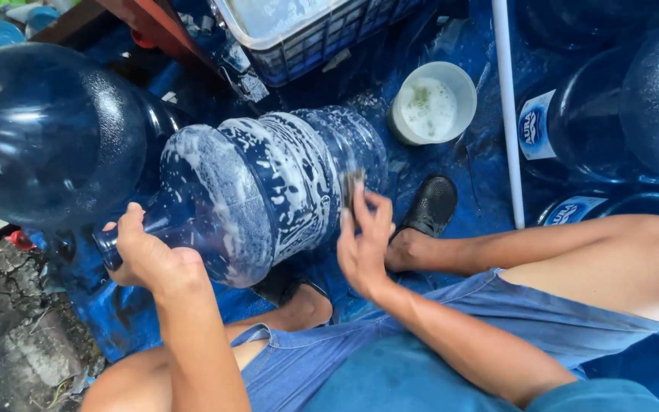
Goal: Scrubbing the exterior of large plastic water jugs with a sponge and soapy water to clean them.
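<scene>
**Soapy water jug held on its side and scrubbed**

Nearest the wearer, above blue shorts (pixel 421 358), both bare hands work on one thing. Left hand (pixel 146 255) has its fingers closed around the neck of a large blue water jug (pixel 268 191), which lies on its side between the knees, its base pointing away. Right hand (pixel 364 240) presses a small scrub pad (pixel 354 181) against the jug's ribbed wall, fingers curled over it and pinching it in place.

White suds streak the jug, so it probably feels slick; the narrow neck and the moulded ribs look like the surest places to grip. It appears empty, hence light but bulky, with stiff plastic walls.

Just beyond the right fingertips sits a black shoe (pixel 430 204), and farther out a white bowl (pixel 432 103) of foamy liquid. Past the left knuckles rests another dark blue jug (pixel 47 130); more jugs (pixel 619 114) stand far right, beyond a white pipe (pixel 508 114). Farthest away is a plastic crate (pixel 306 34).
</scene>
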